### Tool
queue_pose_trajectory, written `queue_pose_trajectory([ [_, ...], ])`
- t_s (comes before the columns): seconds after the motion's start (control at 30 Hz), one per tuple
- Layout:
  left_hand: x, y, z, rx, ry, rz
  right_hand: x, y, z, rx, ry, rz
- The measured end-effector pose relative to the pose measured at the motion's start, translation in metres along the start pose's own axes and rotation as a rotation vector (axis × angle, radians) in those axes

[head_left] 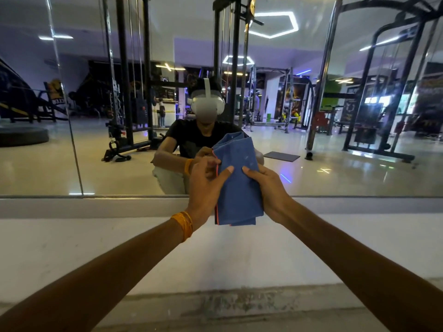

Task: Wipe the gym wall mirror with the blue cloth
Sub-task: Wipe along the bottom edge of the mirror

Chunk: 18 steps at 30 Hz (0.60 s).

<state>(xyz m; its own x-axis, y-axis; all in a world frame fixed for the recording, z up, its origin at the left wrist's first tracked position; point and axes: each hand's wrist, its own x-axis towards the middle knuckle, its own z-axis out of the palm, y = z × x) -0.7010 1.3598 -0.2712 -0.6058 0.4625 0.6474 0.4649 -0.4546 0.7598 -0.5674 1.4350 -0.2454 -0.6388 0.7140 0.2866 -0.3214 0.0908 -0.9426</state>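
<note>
Soft, light and limp, the folded blue fabric cloth [239, 192] with an orange-stitched edge is likely handling best bunched flat in one palm. It is hanging in front of the large gym wall mirror [347, 149], the left hand [205, 185] pinching its stitched edge, the right hand [267, 188] gripping the opposite side, fingers curled round it.

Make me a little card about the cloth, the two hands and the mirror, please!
cloth: blue cloth, folded, held upright before the mirror
left grip: pinches the cloth's red-stitched left edge; orange threads on wrist
right grip: holds the cloth's right side, thumb in front
mirror: wall mirror above a white ledge
cloth touching glass: cannot tell
</note>
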Motion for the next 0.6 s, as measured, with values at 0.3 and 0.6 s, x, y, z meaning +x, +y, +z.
queue_pose_trajectory([
  [0.3,0.009,0.01,-0.012,-0.236,-0.124,-0.326,-0.007,0.0,-0.014,-0.024,0.054,0.035],
  [0.6,0.022,0.022,-0.005,-0.113,-0.051,-0.084,-0.005,-0.02,-0.011,-0.049,0.061,-0.08],
])
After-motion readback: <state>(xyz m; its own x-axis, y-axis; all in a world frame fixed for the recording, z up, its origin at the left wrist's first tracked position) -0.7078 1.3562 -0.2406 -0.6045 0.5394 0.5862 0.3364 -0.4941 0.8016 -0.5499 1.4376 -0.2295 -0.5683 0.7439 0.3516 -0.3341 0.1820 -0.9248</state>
